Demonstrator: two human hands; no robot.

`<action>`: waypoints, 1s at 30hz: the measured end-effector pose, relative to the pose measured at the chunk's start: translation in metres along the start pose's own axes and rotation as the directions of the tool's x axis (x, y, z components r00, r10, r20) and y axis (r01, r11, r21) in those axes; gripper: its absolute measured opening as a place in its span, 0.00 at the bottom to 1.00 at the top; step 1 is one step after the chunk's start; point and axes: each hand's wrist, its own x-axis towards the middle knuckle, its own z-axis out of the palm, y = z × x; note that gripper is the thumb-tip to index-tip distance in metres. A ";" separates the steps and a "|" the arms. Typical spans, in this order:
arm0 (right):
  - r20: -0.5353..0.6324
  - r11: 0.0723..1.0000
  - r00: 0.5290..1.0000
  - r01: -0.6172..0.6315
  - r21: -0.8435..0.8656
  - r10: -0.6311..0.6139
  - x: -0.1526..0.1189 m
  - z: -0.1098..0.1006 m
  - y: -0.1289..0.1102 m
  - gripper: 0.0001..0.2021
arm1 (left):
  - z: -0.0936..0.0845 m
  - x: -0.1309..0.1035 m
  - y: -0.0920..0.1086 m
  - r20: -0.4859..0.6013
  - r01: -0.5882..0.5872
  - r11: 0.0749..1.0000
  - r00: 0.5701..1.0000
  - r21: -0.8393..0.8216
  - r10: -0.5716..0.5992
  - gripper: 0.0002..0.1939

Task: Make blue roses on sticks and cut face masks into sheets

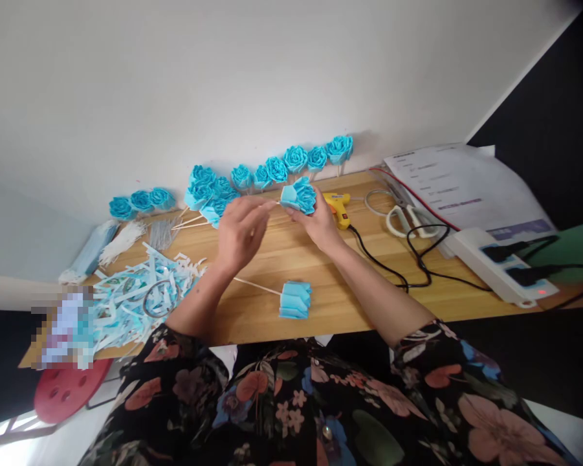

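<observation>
The right grip (319, 223) clamps a blue flower (290, 195), the left grip (242, 233) its stem (278, 202); petals (307, 194) look light, crushable, the stem the firmer hold.

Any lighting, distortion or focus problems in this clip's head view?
Head view: wide-angle lens bends the table; upper corners darken; the wall shows soft shadows near the flowers; bright glare at lower left; pixelated block over the table's left end; print on the papers too soft to read.

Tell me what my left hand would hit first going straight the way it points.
Likely the blue flower in your right hand; the fingers of your left hand point toward its base, though depth is unclear.
</observation>
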 end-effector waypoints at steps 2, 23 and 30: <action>-0.025 1.000 1.000 0.012 -0.016 -0.012 0.001 0.003 -0.002 0.28 | -0.022 -0.001 -0.008 -0.127 0.094 0.995 0.987 -0.021 -0.096 0.10; -0.098 0.979 0.993 0.076 0.191 -0.058 0.045 0.046 -0.044 0.33 | -0.057 -0.071 -0.120 -0.544 0.481 0.876 0.728 -0.029 -0.417 0.15; -0.101 0.951 0.988 0.138 0.277 -0.113 0.062 0.066 -0.059 0.34 | -0.056 -0.072 -0.120 -0.518 0.523 0.852 0.735 0.023 -0.438 0.16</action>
